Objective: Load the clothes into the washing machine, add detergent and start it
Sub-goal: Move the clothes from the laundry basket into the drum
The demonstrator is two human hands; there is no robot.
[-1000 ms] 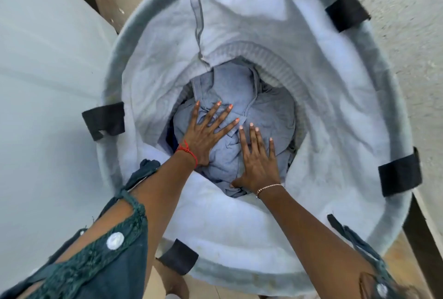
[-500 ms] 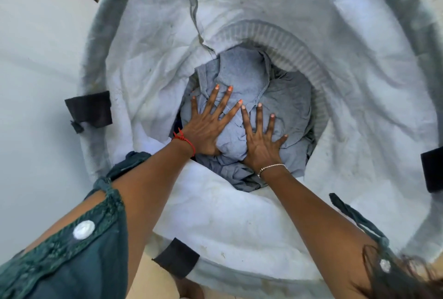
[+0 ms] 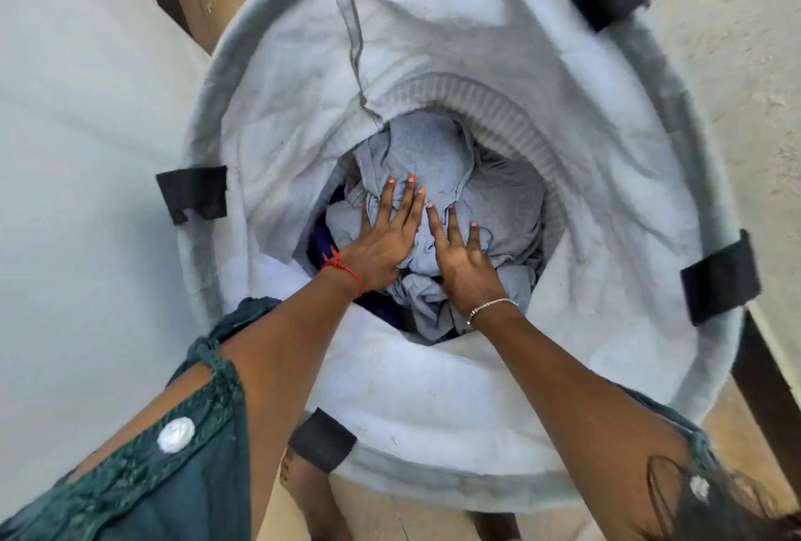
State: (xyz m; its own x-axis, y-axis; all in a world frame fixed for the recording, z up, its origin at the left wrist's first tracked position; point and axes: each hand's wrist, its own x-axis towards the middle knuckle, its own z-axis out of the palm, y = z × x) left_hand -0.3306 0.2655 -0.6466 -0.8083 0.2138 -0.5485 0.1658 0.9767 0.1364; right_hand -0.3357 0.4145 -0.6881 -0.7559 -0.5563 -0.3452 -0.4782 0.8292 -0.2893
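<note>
Both hands lie flat on the grey clothes point(image 3: 498, 193) at the bottom of the cloth-lined tub point(image 3: 607, 237), reaching in from 6 o'clock. The left hand point(image 3: 381, 245), whose fingers were fanned wide half a second ago, now has them drawn together and straight, pointing to 12. The right hand point(image 3: 459, 258) has slid in beside it, so the two nearly touch. Its fingers are straight too and grasp nothing, pressing into the folds with the thumb hidden. The pile is bunched up between the palms, and a dark blue piece point(image 3: 318, 241) now shows at its 8 o'clock edge. I judge this as packing down or gathering the load. Whether the tub is the machine itself, I cannot tell. Detergent and starting appear to be still ahead.
</note>
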